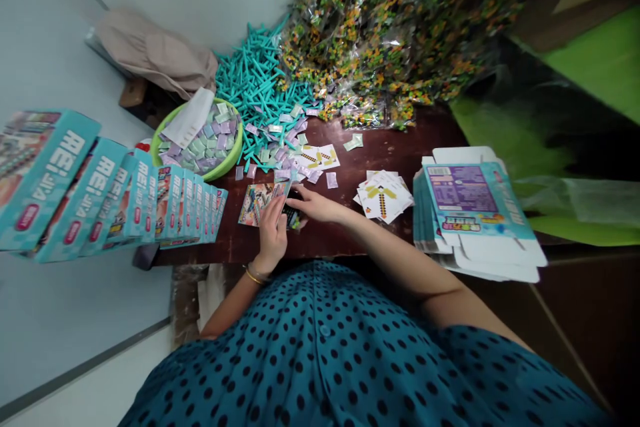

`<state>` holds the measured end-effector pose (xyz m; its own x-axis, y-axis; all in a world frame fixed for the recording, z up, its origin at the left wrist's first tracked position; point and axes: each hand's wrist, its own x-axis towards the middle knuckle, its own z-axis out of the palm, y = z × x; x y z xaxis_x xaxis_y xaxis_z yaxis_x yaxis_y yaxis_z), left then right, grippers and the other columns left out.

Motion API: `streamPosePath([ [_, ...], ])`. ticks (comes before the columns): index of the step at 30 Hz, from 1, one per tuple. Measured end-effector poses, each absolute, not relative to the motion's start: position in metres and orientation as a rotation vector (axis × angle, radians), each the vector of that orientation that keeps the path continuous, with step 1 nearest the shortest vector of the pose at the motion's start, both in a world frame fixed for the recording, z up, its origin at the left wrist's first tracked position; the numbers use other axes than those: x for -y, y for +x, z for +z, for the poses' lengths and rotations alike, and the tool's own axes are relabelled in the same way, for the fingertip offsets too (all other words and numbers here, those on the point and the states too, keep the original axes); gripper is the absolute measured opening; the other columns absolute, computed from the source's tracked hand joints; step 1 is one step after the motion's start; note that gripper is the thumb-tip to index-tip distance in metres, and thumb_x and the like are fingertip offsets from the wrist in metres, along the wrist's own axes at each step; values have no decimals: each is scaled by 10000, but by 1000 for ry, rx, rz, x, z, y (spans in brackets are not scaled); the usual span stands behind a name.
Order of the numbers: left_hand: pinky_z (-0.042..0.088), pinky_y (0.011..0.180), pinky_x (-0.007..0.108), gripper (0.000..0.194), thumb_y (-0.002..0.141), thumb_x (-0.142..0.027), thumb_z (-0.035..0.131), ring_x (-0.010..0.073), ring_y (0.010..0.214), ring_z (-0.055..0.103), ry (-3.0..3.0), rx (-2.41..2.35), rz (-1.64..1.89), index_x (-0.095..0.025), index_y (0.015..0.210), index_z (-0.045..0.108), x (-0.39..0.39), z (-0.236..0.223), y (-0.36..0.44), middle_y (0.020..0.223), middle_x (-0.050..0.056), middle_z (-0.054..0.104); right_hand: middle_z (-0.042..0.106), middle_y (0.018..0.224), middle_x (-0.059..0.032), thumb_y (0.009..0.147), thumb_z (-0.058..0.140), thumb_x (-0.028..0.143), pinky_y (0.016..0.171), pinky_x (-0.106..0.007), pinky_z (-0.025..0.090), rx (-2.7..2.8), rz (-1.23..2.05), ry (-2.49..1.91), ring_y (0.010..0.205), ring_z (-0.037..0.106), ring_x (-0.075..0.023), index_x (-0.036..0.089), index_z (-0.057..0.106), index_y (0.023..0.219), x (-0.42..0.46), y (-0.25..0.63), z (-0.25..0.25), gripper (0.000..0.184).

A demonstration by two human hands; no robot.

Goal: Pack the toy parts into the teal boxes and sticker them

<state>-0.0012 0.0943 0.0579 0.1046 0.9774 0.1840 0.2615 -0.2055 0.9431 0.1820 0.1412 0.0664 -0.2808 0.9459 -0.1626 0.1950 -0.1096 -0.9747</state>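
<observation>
My left hand [273, 233] grips a small printed carton [253, 203] lying near the table's front edge, with its fingers along the carton's right side and its picture face partly covered. My right hand [315, 205] is at the carton's right end, its fingers bent in close to the left thumb. Something dark with bits of green shows under the fingers, too small to make out. Just beyond the hands lie small lilac and green sachets [332, 180] and a printed instruction card [325, 156] showing a yellow-and-black pickaxe-like figure.
Teal cartons [107, 197] stand in a row at left. Behind them are a green basket [238, 147] of sachets, teal sticks [250, 67] and clear bags of coloured pieces [370, 33]. At right lie stacked pickaxe cards [384, 195] and flat cartons [463, 197].
</observation>
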Motion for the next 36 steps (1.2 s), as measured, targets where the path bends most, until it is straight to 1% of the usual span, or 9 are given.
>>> streamPosePath([
  [4, 317, 1240, 426, 499, 990, -573, 529, 281, 1382, 539, 1560, -1255, 1265, -243, 1322, 703, -105, 81, -4, 1414, 93, 657, 557, 1435, -170, 1001, 547, 395, 1131, -510, 439, 1616, 833, -1267, 1314, 555, -303, 203, 533, 1432, -125, 181, 95, 472],
  [9, 473, 1079, 363, 514, 1005, -579, 499, 278, 1186, 665, 1541, -1205, 1226, -186, 1213, 756, -115, 114, -9, 1232, 102, 743, 708, 1259, -102, 1031, 512, 354, 1234, -619, 225, 2168, 599, -959, 1344, 539, -318, 253, 713, 1195, -106, 173, 95, 278],
  [14, 492, 1037, 393, 522, 988, -599, 520, 297, 1149, 680, 1498, -1073, 1194, -174, 1134, 787, -122, 140, -14, 1188, 109, 756, 671, 1316, -87, 980, 575, 455, 1206, -580, 305, 1712, 404, -1027, 1336, 534, -309, 272, 656, 1286, -104, 195, 79, 366],
  [16, 506, 1022, 413, 571, 942, -658, 555, 320, 1135, 688, 1454, -920, 1152, -164, 1084, 802, -126, 141, -13, 1171, 126, 759, 679, 1252, -99, 957, 562, 580, 1143, -546, 395, 1464, 528, -1117, 1267, 569, -317, 239, 655, 1267, -106, 206, 72, 470],
  [19, 514, 1008, 413, 661, 850, -723, 636, 323, 1128, 691, 1377, -812, 1153, -165, 1180, 769, -131, 119, -5, 1189, 141, 752, 693, 952, -60, 956, 512, 660, 912, -427, 529, 1228, 847, -1211, 924, 640, -251, 198, 688, 1037, -109, 206, 59, 501],
  [22, 533, 933, 351, 659, 851, -692, 662, 266, 1063, 706, 1178, -981, 1248, -186, 1271, 710, -127, 84, 7, 1187, 115, 755, 612, 785, -12, 924, 579, 649, 776, -350, 515, 1063, 874, -1297, 736, 557, -188, 196, 630, 866, -108, 195, 49, 459],
  [29, 547, 915, 359, 591, 816, -564, 734, 273, 1038, 712, 907, -1004, 1234, -153, 1240, 709, -116, 63, 4, 1144, 96, 766, 741, 1128, -75, 915, 420, 769, 1036, -456, 510, 1042, 1310, -1076, 1175, 644, -297, 247, 706, 1187, -113, 191, 49, 654],
  [32, 532, 951, 356, 639, 741, -422, 827, 283, 1097, 696, 982, -933, 1093, -154, 1302, 684, -128, 73, -10, 1229, 105, 745, 745, 1227, -66, 899, 590, 613, 1078, -480, 497, 1135, 1536, -985, 1228, 649, -302, 251, 682, 1320, -124, 206, 58, 563],
  [36, 503, 1022, 368, 829, 704, -340, 866, 296, 1193, 671, 1035, -876, 933, -187, 1463, 569, -146, 78, -21, 1329, 108, 709, 715, 1314, -54, 930, 645, 361, 1115, -450, 472, 1667, 1139, -1009, 1250, 641, -260, 277, 722, 1286, -140, 225, 85, 374],
])
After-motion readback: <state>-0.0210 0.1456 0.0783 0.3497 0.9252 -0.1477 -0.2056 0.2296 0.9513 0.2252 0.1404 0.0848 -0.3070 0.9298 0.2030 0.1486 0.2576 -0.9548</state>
